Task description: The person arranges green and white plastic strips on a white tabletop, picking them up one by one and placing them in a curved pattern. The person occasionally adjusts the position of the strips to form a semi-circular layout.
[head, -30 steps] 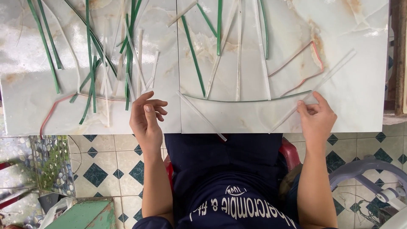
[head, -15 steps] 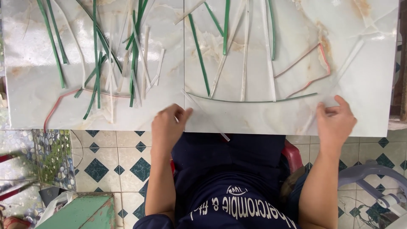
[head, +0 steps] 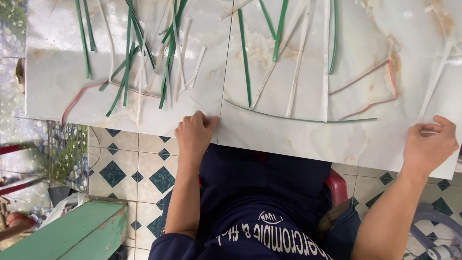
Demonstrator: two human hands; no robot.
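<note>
Item: marble-patterned tabletop [head: 298,139], seen from above, with the person seated at its near edge.

Left hand [head: 195,135]: rested at the near edge by the seam between two slabs, fingers curled, pinching what looked like a thin pale sliver; the grip could not be told for certain.

Right hand [head: 428,144]: at the far right edge, fingers closed on the end of a white strip [head: 435,79] that ran up and away.

Between the hands: one long curved green strip [head: 298,118], lying flat, touched by neither.

Stock: a loose heap of green and white strips [head: 149,53] at upper left; further strips and pink strips [head: 380,82] spread at right.

Progress, as judged: strips lay unjoined; nothing assembled showed, so most work appeared to remain.
</note>
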